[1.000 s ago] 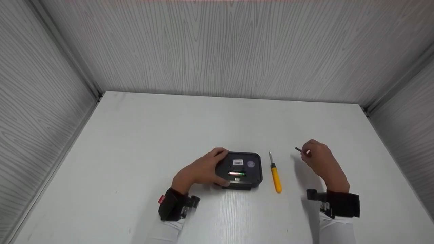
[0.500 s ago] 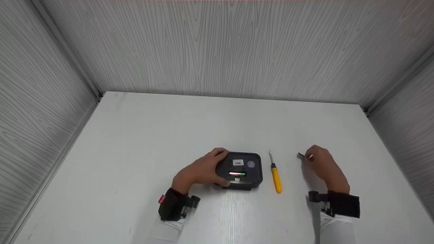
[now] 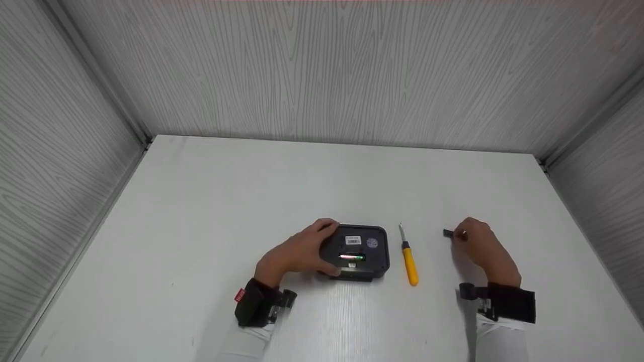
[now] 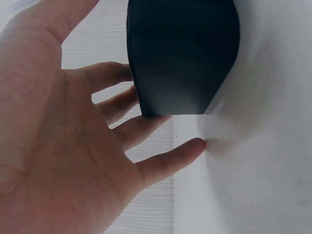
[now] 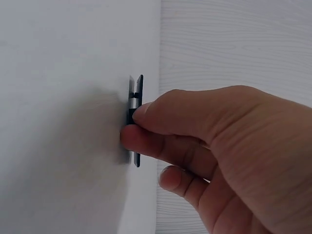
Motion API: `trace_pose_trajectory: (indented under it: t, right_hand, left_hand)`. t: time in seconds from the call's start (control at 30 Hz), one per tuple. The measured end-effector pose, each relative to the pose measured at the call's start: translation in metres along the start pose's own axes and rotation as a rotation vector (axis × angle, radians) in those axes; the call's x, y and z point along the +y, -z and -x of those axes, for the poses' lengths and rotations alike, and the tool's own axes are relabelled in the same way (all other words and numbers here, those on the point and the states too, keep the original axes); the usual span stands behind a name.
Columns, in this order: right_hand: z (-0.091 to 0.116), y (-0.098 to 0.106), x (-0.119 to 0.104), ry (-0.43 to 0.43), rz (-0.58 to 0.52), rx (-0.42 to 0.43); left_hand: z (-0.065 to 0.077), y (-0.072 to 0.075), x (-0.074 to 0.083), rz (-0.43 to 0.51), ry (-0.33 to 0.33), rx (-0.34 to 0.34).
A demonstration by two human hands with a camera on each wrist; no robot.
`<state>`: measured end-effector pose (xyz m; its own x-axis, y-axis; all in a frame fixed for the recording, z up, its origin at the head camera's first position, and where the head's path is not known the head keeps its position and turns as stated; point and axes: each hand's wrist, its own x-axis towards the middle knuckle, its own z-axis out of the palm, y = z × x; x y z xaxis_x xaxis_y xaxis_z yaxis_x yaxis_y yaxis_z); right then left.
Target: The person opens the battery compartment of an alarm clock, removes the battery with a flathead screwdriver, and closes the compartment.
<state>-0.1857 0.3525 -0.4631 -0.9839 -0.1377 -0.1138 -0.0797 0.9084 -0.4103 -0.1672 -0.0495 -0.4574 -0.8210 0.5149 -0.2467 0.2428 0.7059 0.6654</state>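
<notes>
White tabletop (image 3: 241, 191) filling the lower frame; grey wood-grain panels (image 3: 322, 75) behind and at both sides. Lower centre: black rectangular device (image 3: 359, 249), labelled face upward, with a bright pink-and-green strip (image 3: 351, 257) set into it; clasped at its left end by the left hand (image 3: 304, 249), thumb along the near edge. Right of centre: thin black plate (image 3: 447, 233), pinched between thumb and forefinger of the right hand (image 3: 473, 240); contact with the tabletop impossible to tell. Between the two, apart from both: yellow-handled screwdriver (image 3: 408, 256). Probable hazards: loss of the plate through so small a pinch; sliding of the device on the smooth surface after any loosening of the left clasp; rolling of the screwdriver after a knock from a low leftward sweep.
</notes>
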Motion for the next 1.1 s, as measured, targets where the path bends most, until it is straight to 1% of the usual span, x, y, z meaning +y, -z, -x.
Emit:
trace_pose_trajectory:
  t: [0.2, 0.33, 0.43, 0.53, 0.67, 0.83, 0.97, 1.1]
  right_hand:
    - [0.0, 0.001, 0.0, 0.018, 0.011, 0.006]
    - [0.0, 0.002, -0.003, 0.008, 0.017, 0.0]
    - [0.001, 0.004, -0.01, -0.004, 0.017, 0.001]
    - [0.001, 0.006, -0.023, -0.001, 0.012, 0.001]
    - [-0.001, 0.004, -0.047, 0.021, 0.012, -0.061]
    - [-0.004, -0.004, -0.073, 0.045, 0.045, -0.161]
    - [-0.004, -0.013, -0.084, 0.029, 0.063, -0.23]
    - [-0.004, -0.02, -0.089, 0.007, 0.051, -0.26]
  left_hand:
    - [0.0, 0.001, 0.0, -0.002, 0.002, 0.0]
    - [0.0, 0.001, 0.001, -0.004, -0.003, 0.004]
    - [0.0, 0.001, 0.0, -0.006, -0.013, 0.008]
    - [0.001, 0.001, 0.0, -0.01, -0.021, 0.009]
    - [0.001, 0.001, 0.0, -0.01, -0.02, 0.012]
    - [0.0, 0.001, -0.001, -0.007, -0.006, 0.01]
    - [0.0, 0.001, -0.001, -0.002, -0.018, 0.007]
    - [0.0, 0.0, -0.002, -0.01, -0.033, 0.01]
